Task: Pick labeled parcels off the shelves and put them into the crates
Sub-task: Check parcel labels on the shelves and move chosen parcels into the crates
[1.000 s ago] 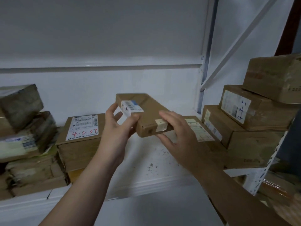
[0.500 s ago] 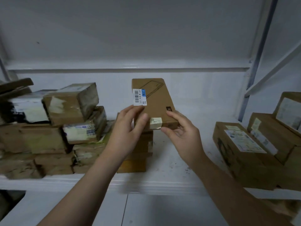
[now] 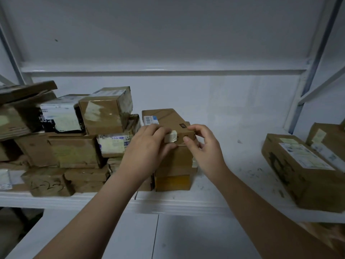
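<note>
Lowered since a moment ago, the flat box (image 3: 168,119) now sits on the stack (image 3: 175,165) at centre frame. The left hand (image 3: 147,146) grips its near edge with curled fingers, and the right hand (image 3: 205,146) pinches its right corner.

White shelf (image 3: 233,176) with stacked parcels (image 3: 74,152)

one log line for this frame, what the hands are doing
left hand: grips flat box near edge | right hand: pinches its near corner | flat box: atop box stack on shelf
</note>
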